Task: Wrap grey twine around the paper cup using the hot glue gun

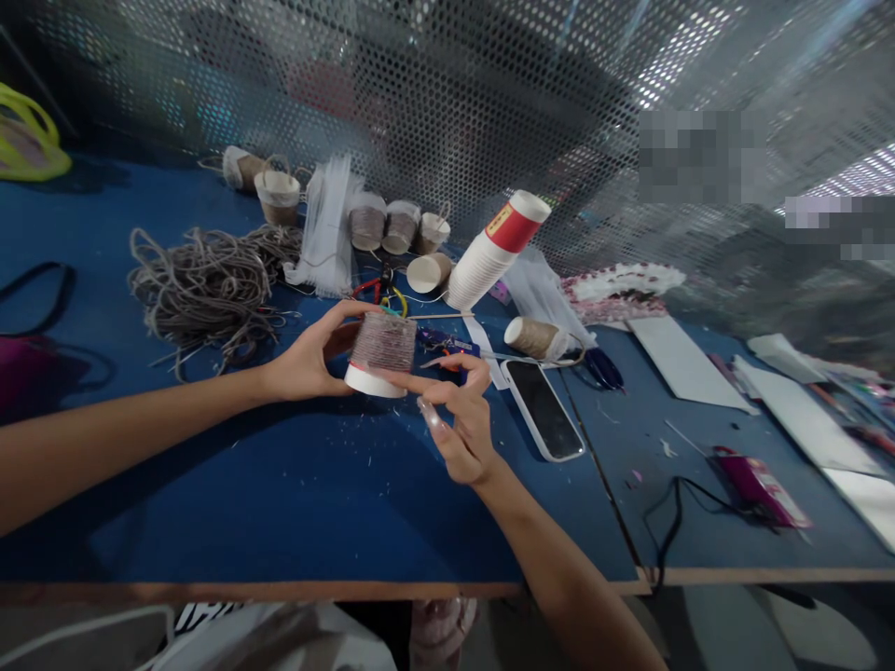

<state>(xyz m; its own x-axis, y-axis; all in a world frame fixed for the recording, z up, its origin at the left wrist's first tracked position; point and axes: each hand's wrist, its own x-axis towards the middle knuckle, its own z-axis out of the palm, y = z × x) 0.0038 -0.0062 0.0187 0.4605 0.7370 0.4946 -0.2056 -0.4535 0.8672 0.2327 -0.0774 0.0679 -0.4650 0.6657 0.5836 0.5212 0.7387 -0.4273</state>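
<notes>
My left hand point(314, 357) is closed around the side of a paper cup point(382, 347). Grey-brown cord is wound round most of this cup, and a white band with a red edge shows below the winding. My right hand point(461, 410) touches the lower right of the winding with its outstretched index finger, while its thumb stands apart and the other fingers are bent. Behind it lies a blue glue gun point(447, 342), partly hidden. A heap of loose grey cord point(210, 284) lies beyond my left forearm.
A leaning stack of white paper cups point(482, 266) stands behind the hands. Several cord-wrapped cups point(367, 222) and white netting point(325, 224) line the back near a perforated metal screen point(419, 102). A phone point(543, 410) and a purple glue gun point(759, 486) lie to the right.
</notes>
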